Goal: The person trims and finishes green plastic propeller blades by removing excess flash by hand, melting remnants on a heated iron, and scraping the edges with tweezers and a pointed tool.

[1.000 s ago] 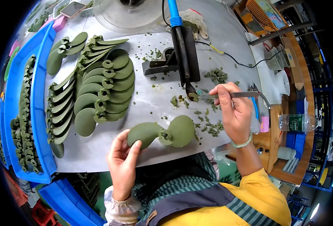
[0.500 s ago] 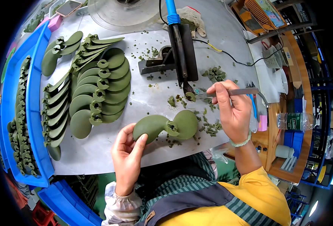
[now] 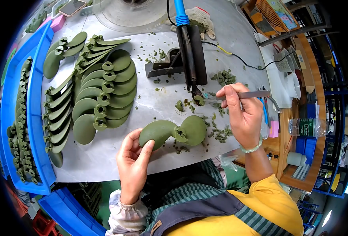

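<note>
My left hand pinches the left blade of a green two-bladed propeller piece between thumb and fingers, holding it near the table's front edge. Its notched hub faces up between the rounded blades. My right hand is closed on metal tweezers, whose tips point left. Near those tips, a small green curved scrap sits against the dark lower end of a blue-handled heating iron. Whether the tweezers touch the scrap I cannot tell.
Rows of similar green propellers lie on the left of the white table. Beyond them is a blue tray of green parts. Green offcuts are scattered around the iron's black stand. A cable crosses behind.
Almost nothing differs. The tweezers have shifted very slightly in my right hand, and the propeller piece stays in my left hand in the same place.
</note>
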The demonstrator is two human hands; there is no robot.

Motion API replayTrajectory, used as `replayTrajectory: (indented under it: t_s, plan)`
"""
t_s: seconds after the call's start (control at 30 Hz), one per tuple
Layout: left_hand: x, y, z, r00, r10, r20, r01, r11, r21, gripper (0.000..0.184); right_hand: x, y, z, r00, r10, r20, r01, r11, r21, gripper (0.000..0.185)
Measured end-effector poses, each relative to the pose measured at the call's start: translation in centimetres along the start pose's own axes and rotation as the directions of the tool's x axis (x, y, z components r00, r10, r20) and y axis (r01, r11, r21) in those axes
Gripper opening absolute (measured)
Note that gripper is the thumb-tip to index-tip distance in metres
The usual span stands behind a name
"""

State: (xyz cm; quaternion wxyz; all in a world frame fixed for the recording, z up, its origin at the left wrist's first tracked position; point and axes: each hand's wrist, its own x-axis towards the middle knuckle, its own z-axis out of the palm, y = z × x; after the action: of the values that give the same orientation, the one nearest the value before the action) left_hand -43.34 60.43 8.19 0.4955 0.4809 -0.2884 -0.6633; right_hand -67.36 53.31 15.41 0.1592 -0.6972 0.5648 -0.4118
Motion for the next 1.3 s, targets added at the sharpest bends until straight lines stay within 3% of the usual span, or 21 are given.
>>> replayTrajectory:
  t_s: [0.2,0.5,0.63,0.73,1.3]
  plan:
    - [0.0,0.1,0.0,1.000,-0.003,-0.001,0.003,1.000,-0.004,0.033,0.0,-0.1,0.0,1.000,0.017,0.001,-0.017,1.000,0.016,0.020]
    - [-0.1,0.0,0.1,1.000,0.005,-0.012,-0.006,1.000,-0.008,0.033,-1.5,-2.3,-0.8,0.991,0.090,0.096,-0.109,0.972,0.208,0.018]
    - [0.0,0.0,0.1,1.000,0.009,-0.012,-0.009,1.000,-0.009,0.033,-2.0,-2.6,-1.1,0.981,-0.027,0.190,-0.011,0.980,0.197,0.014]
    - [0.0,-0.1,0.0,1.000,0.012,-0.011,-0.012,1.000,-0.014,0.033,-2.2,-2.7,-0.6,0.982,-0.078,0.170,0.040,0.974,0.221,0.011]
    - [0.0,-0.1,-0.1,1.000,0.019,-0.002,-0.019,1.000,-0.007,0.033,-1.8,-3.0,-0.9,0.950,-0.123,0.289,0.091,0.988,0.122,0.004]
